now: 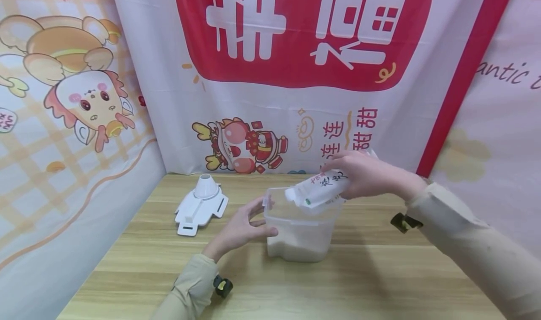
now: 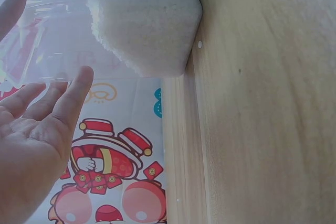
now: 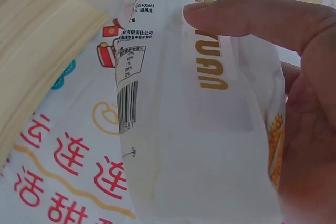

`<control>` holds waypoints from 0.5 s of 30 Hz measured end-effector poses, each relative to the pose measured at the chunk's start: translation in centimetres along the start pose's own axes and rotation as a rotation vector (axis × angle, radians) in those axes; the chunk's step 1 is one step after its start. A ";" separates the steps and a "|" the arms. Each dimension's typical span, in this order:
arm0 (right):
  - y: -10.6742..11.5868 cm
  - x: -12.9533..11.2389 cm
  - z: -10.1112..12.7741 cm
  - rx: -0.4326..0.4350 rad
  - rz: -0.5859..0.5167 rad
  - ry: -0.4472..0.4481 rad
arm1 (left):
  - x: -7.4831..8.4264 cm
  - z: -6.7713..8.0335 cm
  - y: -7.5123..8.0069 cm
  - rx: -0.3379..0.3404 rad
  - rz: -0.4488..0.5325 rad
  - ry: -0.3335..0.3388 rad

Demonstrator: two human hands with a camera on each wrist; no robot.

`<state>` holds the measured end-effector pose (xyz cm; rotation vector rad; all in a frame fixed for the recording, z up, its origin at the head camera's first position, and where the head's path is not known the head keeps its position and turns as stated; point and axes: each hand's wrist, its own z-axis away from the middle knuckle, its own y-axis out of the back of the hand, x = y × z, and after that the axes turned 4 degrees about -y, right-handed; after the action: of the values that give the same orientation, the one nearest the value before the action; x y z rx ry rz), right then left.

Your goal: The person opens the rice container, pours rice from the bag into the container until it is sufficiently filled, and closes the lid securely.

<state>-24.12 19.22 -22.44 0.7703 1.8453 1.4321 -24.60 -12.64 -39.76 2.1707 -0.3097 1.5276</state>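
A clear plastic container point(image 1: 301, 235) stands upright on the table, with white rice point(image 2: 142, 24) heaped unevenly in its lower part. My left hand point(image 1: 247, 226) is at its left side, thumb toward the front and fingers near the rim; the left wrist view shows the fingers spread and fairly straight. Over the container, my right hand point(image 1: 365, 174) grips a white printed rice bag point(image 1: 323, 188), tilted with its lower end at the container's opening. In the right wrist view the thumb presses on the bag's face point(image 3: 210, 103), which looks slack and creased.
A white plastic lid point(image 1: 200, 207) with a raised cone-shaped spout lies on the table to the left. One loose grain point(image 2: 200, 44) is on the wooden table point(image 1: 359, 282) beside the container. Printed cloth point(image 1: 143, 24) hangs behind and at both sides.
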 end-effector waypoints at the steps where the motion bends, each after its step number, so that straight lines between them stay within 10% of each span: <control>1: -0.1 0.1 0.1 0.004 -0.012 -0.006 | 0.0 0.0 0.0 0.000 0.000 0.000; 15: -1.8 1.2 2.3 0.055 -0.195 -0.112 | -0.2 -0.2 0.0 -0.011 -0.004 -0.026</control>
<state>-23.13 21.06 -24.73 0.6634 1.8254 1.1968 -24.81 -12.52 -39.90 2.1826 -0.3214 1.4935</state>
